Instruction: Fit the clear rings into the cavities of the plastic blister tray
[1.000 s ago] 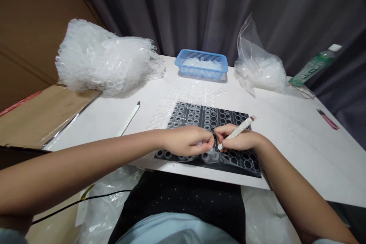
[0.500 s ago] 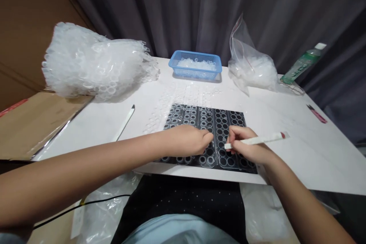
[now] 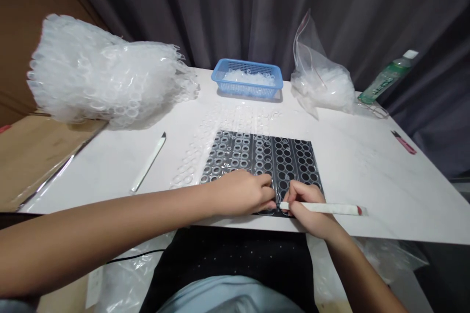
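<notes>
My right hand (image 3: 307,207) is closed on a slim white pen-like tool (image 3: 330,208) with a red end, which points left at the near edge of a black sheet (image 3: 299,144). Clear plastic strips of rings (image 3: 240,149) lie over that sheet in columns. My left hand (image 3: 247,191) rests on the strips, fingers bent together, its fingertips close to the tool's tip. Whatever those fingers pinch is too small or hidden to tell. More clear ring strips (image 3: 187,164) spread past the sheet's left and far sides.
A blue basket (image 3: 247,89) of clear rings stands at the back, beside an open zip bag (image 3: 323,85) and a green bottle (image 3: 387,78). A big clear plastic bundle (image 3: 110,76) fills the back left. Another white tool (image 3: 149,164) and a pink cutter (image 3: 404,143) lie on the table.
Both hands have come nearer to the table's front edge, and my right hand has shifted left towards my left. The white tool now lies flatter, tilted the other way. The view has shifted slightly.
</notes>
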Available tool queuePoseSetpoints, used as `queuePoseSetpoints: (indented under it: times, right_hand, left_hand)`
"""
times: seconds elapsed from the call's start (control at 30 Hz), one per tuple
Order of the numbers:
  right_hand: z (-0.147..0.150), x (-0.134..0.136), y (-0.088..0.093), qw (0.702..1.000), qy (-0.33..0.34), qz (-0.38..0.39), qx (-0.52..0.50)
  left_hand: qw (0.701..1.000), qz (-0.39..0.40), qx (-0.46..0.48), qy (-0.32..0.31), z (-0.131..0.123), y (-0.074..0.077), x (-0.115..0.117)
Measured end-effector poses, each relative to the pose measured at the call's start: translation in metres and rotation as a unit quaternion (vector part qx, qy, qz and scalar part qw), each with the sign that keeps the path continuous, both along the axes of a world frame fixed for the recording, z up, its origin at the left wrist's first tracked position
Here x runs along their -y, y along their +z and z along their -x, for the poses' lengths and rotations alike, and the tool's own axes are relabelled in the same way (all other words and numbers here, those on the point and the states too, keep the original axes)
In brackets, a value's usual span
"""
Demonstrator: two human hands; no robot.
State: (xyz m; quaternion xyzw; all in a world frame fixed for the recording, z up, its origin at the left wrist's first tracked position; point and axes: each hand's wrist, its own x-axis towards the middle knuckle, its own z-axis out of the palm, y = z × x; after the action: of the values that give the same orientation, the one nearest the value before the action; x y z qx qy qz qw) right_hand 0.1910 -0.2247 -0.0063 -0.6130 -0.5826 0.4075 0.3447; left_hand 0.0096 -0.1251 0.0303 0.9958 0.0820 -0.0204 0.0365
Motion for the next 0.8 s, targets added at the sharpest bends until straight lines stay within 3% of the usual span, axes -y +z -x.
queuePoseSetpoints:
  times: [0.33, 0.43, 0.5, 0.57, 0.63, 0.7, 0.8]
  right_hand:
    - [0.004, 0.002, 0.003, 0.997, 0.037, -0.032, 0.060]
    - [0.005, 0.004, 0.004, 0.995, 0.047, -0.057, 0.067]
    - [0.005, 0.007, 0.002, 0.994, 0.044, -0.087, 0.053]
    - [0.006, 0.014, -0.003, 0.988, 0.025, -0.150, 0.015]
    - [0.009, 0.023, -0.010, 0.967, -0.036, -0.249, -0.036]
    - [0.013, 0.032, -0.019, 0.941, -0.121, -0.315, -0.035]
    - [0.024, 0.037, -0.041, 0.920, -0.146, -0.363, 0.012]
  left_hand:
    - [0.993, -0.061, 0.076, -0.066, 0.006, -0.017, 0.008]
    - [0.981, 0.020, 0.184, -0.063, 0.009, 0.000, 0.009]
    - [0.949, 0.114, 0.294, 0.008, 0.009, 0.019, 0.001]
    - [0.912, 0.154, 0.372, 0.078, 0.006, 0.036, -0.020]
    - [0.898, 0.121, 0.402, 0.134, 0.002, 0.044, -0.054]
    - [0.903, 0.079, 0.384, 0.174, -0.006, 0.043, -0.099]
    - [0.901, 0.041, 0.312, 0.299, -0.020, 0.039, -0.176]
